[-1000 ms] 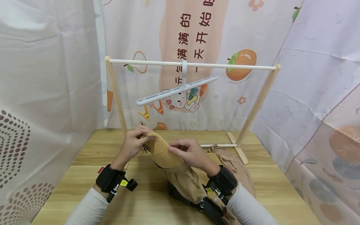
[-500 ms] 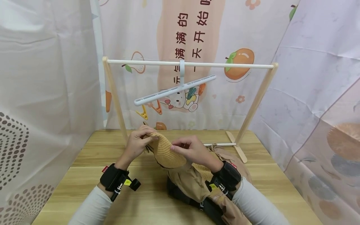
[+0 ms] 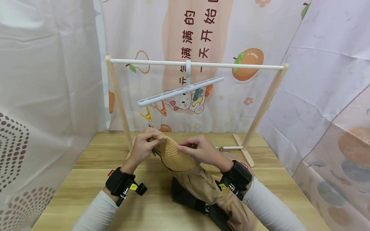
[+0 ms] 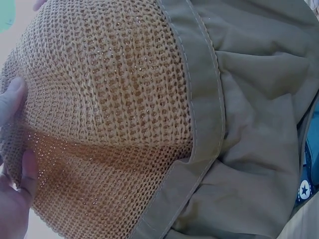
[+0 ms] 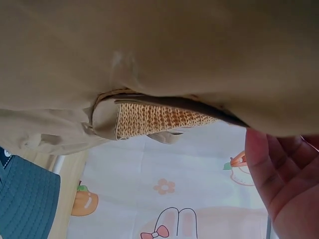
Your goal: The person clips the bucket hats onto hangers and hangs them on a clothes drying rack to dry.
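A sun hat with a tan woven crown (image 3: 176, 157) and a brown cloth brim is held up between both hands over the table. My left hand (image 3: 144, 146) pinches the crown's left edge; in the left wrist view its fingertips press into the weave (image 4: 114, 74), beside a stitched band and gathered cloth (image 4: 264, 99). My right hand (image 3: 202, 152) pinches the hat farther right, with thumb and fingers together. In the right wrist view that hand is at the cloth edge, and part of the weave (image 5: 154, 119) shows beneath. A dark item (image 3: 188, 197) with white lettering lies under the brim.
A wooden rack with a white rail (image 3: 245, 66) stands behind. From it a light hanger (image 3: 179, 92) hangs tilted, bearing a yellow clip (image 3: 146, 114), an orange clip (image 3: 162, 109) and others. More woven material (image 3: 212, 170) lies under the right forearm. A blue stitched piece (image 5: 30, 194) shows lower left.
Both hands and the hat have shifted slightly right, and the forearms have moved right too. The grip stays the same on both sides. The view has tilted a little.
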A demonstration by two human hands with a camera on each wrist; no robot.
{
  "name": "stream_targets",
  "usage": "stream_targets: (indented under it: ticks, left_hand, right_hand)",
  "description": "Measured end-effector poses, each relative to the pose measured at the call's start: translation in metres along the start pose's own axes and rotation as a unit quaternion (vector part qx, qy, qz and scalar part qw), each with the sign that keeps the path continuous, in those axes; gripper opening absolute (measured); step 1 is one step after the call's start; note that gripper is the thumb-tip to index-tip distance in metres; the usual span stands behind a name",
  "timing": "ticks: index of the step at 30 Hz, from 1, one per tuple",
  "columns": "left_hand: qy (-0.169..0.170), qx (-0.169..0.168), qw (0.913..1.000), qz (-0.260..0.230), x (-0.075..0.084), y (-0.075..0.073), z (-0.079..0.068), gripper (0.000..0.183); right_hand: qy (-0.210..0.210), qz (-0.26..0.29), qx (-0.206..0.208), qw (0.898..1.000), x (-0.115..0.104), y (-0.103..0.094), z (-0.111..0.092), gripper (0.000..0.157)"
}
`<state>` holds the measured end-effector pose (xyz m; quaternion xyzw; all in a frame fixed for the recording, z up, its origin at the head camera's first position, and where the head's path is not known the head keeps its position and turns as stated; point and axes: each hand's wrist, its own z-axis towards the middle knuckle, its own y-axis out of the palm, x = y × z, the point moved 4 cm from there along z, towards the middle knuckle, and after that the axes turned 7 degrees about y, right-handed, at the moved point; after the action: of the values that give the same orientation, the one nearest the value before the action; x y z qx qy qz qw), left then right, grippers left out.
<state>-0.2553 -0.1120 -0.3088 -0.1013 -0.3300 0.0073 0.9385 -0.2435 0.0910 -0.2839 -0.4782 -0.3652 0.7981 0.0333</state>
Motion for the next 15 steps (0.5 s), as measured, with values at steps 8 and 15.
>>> stream_targets:
  ticks: [8, 15]
  left_hand:
    - [-0.004, -0.002, 1.0, 0.007, 0.011, 0.006, 0.002, 0.013]
    - [0.004, -0.008, 0.9998, 0.017, 0.012, 0.012, 0.005, 0.012]
  right_hand:
    - [-0.023, -0.007, 0.002, 1.0, 0.002, -0.003, 0.002, 0.012]
    - [-0.042, -0.015, -0.004, 0.999, -0.002, -0.007, 0.007, 0.014]
